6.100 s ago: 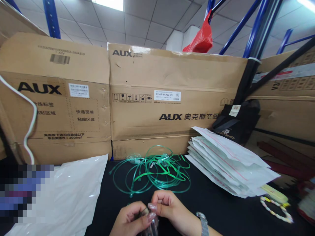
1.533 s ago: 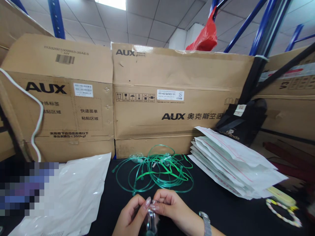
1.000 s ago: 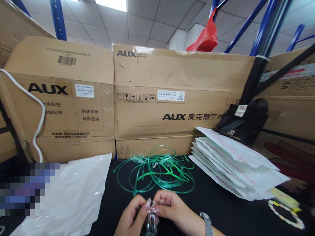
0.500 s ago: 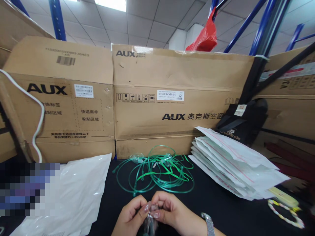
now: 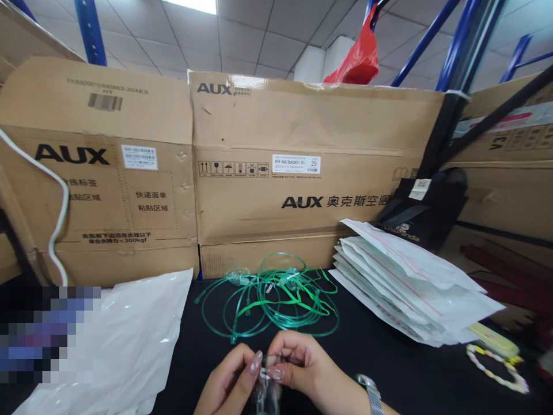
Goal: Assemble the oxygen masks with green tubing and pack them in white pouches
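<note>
Low in the middle of the head view, both hands pinch a clear plastic oxygen mask (image 5: 268, 399), its lower part cut off by the frame edge. My left hand (image 5: 231, 377) grips the mask's left side between thumb and forefinger. On the other side, my right hand (image 5: 299, 369) has curled fingers, with the thumb pressed near a small pale strip at the top of the mask. Just beyond the hands lies a tangle of green oxygen tubing (image 5: 283, 320) with bright green straps and clear plastic parts.
White plastic packets (image 5: 129, 340) lie at left, near a blurred-out patch. A stack of white pouches (image 5: 410, 288) stands at right, beside a black bag (image 5: 425, 213) and a beaded loop (image 5: 496, 372). Large cardboard boxes (image 5: 242, 127) wall off the back.
The two thumbs have moved slightly apart over the mask, and the pale strip shows more plainly. The view has shifted a little; the tubing lies as before.
</note>
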The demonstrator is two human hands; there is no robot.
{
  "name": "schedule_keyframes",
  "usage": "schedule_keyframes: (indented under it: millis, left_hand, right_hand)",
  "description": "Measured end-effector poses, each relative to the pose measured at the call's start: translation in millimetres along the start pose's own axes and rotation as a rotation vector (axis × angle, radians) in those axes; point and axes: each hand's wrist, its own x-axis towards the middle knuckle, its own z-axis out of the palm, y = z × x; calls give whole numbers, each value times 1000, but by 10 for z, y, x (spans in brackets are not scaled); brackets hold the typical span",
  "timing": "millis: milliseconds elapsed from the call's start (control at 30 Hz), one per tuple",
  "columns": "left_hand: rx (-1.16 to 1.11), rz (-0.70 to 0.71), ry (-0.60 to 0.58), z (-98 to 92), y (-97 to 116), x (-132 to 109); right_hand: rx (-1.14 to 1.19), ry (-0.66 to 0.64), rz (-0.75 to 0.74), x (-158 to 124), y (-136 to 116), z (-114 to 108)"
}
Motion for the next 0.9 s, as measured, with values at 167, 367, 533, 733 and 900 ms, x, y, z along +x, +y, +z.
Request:
schedule_keyframes:
  millis: [167, 367, 533, 733, 900]
  left_hand:
    - [8, 13, -30, -7, -28, 21]
    - [9, 14, -39, -5, -55, 39]
    - [-37, 0, -95, -11, -61, 70]
    - [-88, 1, -120, -10, 38, 87]
    - [-154, -55, -66, -10, -20, 144]
  right_hand:
    - [-3, 2, 7, 13, 25, -19]
    - [4, -2, 15, 28, 62, -33]
    - [32, -9, 29, 47, 69, -49]
    - [0, -24, 31, 32, 0, -40]
    - [-110, 38, -55, -1, -53, 8]
